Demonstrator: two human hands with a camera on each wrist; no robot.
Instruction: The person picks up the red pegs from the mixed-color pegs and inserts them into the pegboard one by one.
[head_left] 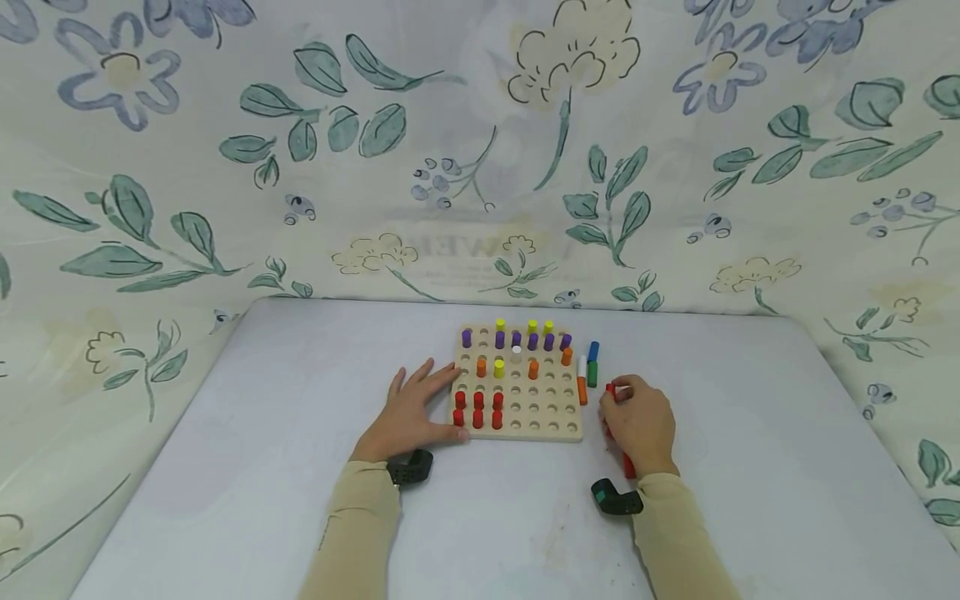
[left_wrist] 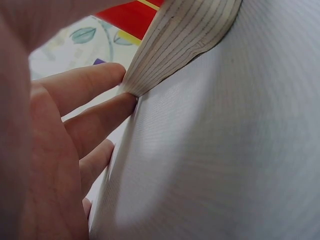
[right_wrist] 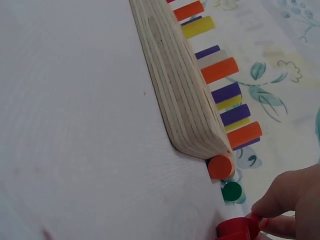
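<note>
A wooden pegboard (head_left: 525,434) lies on the table with coloured pegs standing in some of its holes. My left hand (head_left: 408,414) rests beside it, fairly straight fingers touching its left edge and the thumb at its front left corner. To the right of the board, my right hand (head_left: 642,422) pinches a red peg (head_left: 611,389) between thumb and fingers. Another red peg (head_left: 629,467) shows on the table below that palm. Several red pegs (head_left: 478,401) stand in two rows at the board's front left. In the right wrist view, red pegs (right_wrist: 234,227) appear close to the fingertips.
Along the board's right side lie loose pegs: blue (head_left: 594,351), green (head_left: 592,374), white (head_left: 582,367) and orange (head_left: 582,392). Purple pegs (head_left: 516,339) and yellow pegs (head_left: 500,324) stand in the far rows. A floral cloth (head_left: 480,208) hangs behind the white table (head_left: 262,417).
</note>
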